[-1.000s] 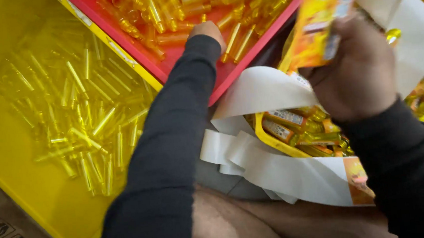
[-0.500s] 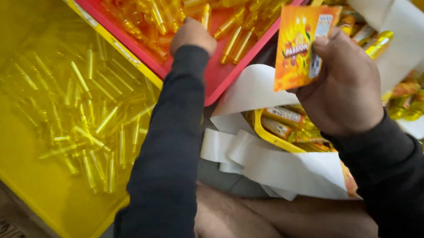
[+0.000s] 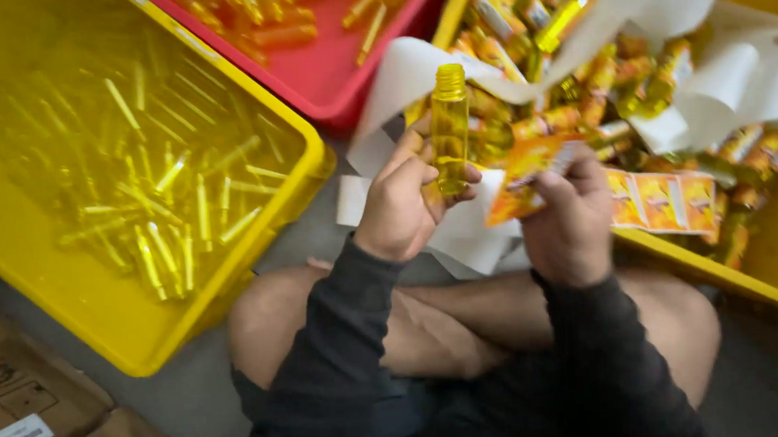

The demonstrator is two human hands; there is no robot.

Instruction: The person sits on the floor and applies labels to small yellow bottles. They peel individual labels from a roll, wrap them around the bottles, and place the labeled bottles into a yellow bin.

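While the person sits cross-legged on the floor, the left hand (image 3: pixel 403 197) grips a bottle (image 3: pixel 449 130) upright above the lap; the right hand (image 3: pixel 569 210) pinches an orange label (image 3: pixel 525 174) just beside it, near the right bin's (image 3: pixel 767 279) edge.

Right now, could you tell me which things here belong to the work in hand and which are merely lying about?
In hand:
- bottle, upright in the left hand
- orange label, in the right hand
- label strip
- labelled bottles in the right bin
- bare bottles in the yellow bin and red bin

Lying about:
- cardboard boxes
- white backing paper
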